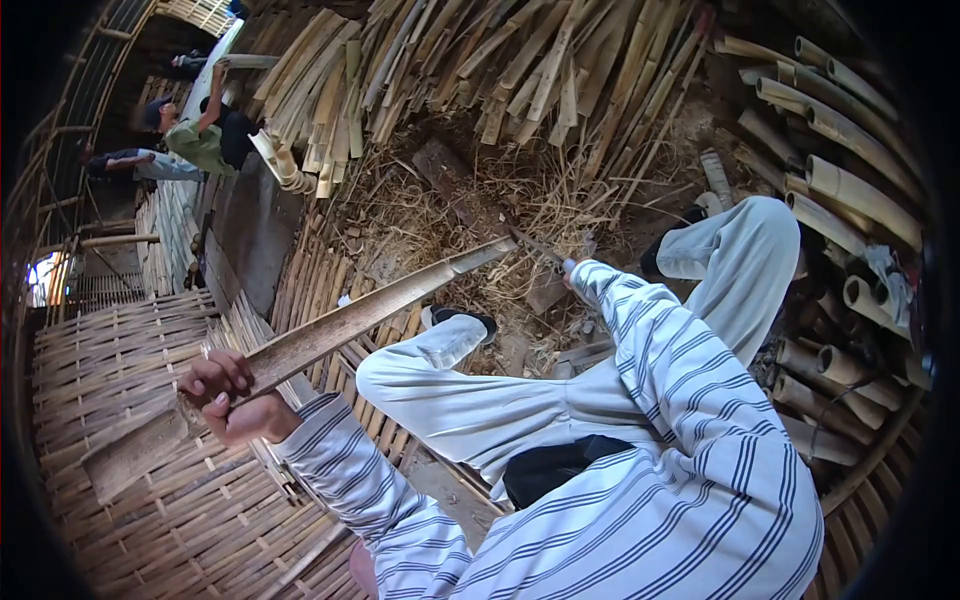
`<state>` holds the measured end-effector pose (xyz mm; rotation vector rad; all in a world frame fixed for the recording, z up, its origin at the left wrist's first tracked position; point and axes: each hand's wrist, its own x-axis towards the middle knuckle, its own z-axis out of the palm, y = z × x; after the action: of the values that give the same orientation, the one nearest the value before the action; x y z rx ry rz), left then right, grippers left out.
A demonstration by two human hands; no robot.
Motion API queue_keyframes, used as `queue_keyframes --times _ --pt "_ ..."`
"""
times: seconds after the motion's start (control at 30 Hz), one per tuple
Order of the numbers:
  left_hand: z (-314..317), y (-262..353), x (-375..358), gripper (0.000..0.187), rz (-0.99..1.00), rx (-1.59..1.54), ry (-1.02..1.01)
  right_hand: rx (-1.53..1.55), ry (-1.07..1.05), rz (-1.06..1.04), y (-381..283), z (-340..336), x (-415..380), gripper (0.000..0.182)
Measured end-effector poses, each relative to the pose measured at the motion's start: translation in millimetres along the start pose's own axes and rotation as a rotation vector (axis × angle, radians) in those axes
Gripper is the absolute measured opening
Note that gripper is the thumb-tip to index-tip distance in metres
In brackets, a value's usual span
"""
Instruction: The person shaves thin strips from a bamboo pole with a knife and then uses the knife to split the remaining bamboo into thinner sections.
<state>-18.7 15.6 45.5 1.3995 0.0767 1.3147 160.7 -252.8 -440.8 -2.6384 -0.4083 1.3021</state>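
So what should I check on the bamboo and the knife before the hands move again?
1. Left hand holding the bamboo piece: ok, fingers wrapped round it.
2. Right hand gripping the knife tightly: cannot tell, the fingers are too small to see.
3. Left hand away from the blade: ok, it is near the other end of the bamboo.
4. Bamboo's far end resting on something: cannot tell.
5. Ground free of shavings: not ok, they are scattered all about.
6. Other people away from the blade: ok, they are well back.
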Motion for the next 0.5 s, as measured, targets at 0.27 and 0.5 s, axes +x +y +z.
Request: queue_keyframes --times 0.27,0.5 --pt "-12 2 2 0.029 -0.008 0.053 0.034 0.29 0.015 0.055 -32 -39 -28 0.039" --pt "-50 5 2 0.023 -0.069 0.337 0.025 0.782 0.172 0.118 -23 -73 -67 0.035"
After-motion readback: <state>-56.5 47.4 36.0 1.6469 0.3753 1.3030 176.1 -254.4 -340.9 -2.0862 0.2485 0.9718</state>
